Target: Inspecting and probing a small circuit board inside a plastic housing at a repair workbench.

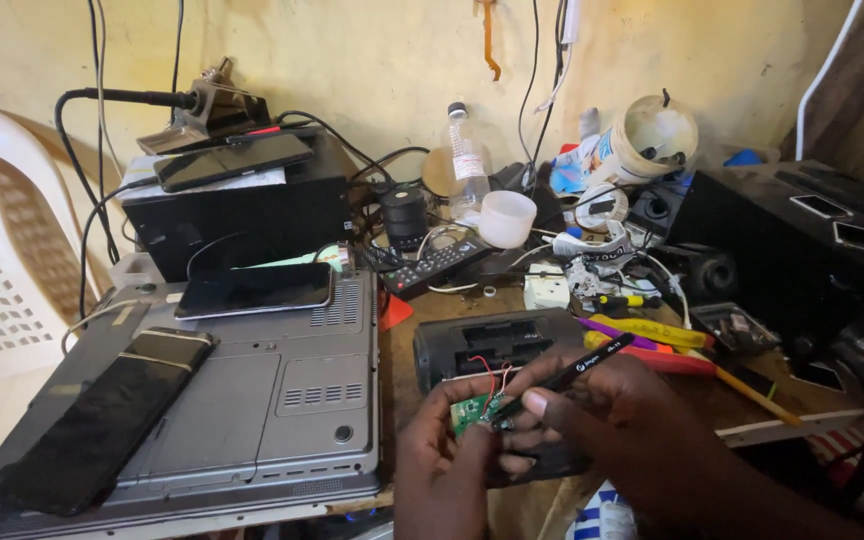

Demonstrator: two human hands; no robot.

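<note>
Head view: near the front edge of the cluttered workbench (402, 350), left hand (447, 455) closed around a small green circuit board (470, 410), pinched at the fingertips, red wires running back to a black speaker casing (492, 345) just behind. Right hand (592, 410) grips a black pen-shaped tool (562, 378), tip touching the board. Upturned grey laptop (252, 400) lies at the bench's left edge.

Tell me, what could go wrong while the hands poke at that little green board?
The thin red wires joining the green board to the black speaker box might snap if the left hand tugs the board. The black tool in the right hand could slip, since its tip sits close to the left fingers. Screwdrivers lie just beside the right hand and could be knocked.
</note>
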